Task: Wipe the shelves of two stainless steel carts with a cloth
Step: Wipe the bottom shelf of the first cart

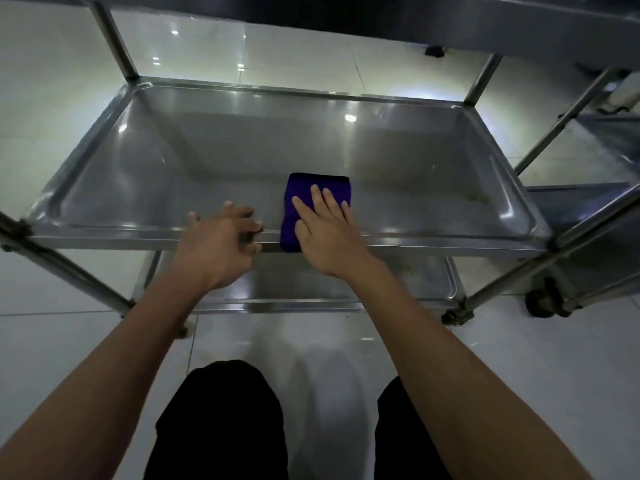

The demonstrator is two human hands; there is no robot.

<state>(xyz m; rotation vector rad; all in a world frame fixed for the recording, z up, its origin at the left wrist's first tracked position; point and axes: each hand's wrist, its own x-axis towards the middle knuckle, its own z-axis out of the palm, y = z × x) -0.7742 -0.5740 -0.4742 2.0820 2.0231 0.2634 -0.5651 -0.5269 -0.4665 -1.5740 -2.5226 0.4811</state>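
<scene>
glossy pale floor tiles (311, 57), reflected lights

Glossy white floor tiles (52, 81); black trousers (221, 427).

Looks like a commercial kitchen or similar service area. I'm at a stainless steel cart (145, 237) with tray shelves, second cart (588, 216) just beside it on casters, glossy white tiled floor (294, 53) under both, ceiling lights reflecting off it.

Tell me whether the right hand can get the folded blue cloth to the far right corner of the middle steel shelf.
Probably yes: the right hand already presses the folded blue cloth flat, and the middle steel shelf lies bare between it and that corner.
</scene>
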